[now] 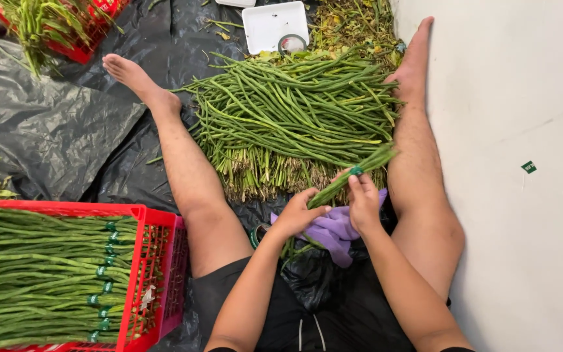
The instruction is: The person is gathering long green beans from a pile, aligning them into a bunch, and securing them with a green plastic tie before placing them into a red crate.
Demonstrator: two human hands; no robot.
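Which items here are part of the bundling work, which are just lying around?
In hand: bean bundle held by left hand and right hand; loose bean pile; red crate of tied bundles.
Lying about: white tray, purple glove, black plastic sheet.

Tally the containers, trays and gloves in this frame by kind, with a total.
Red crates: 2 (one at lower left, one at top left)
White trays: 2 (one, one at the top edge)
Purple gloves, bunched: 1
Total: 5
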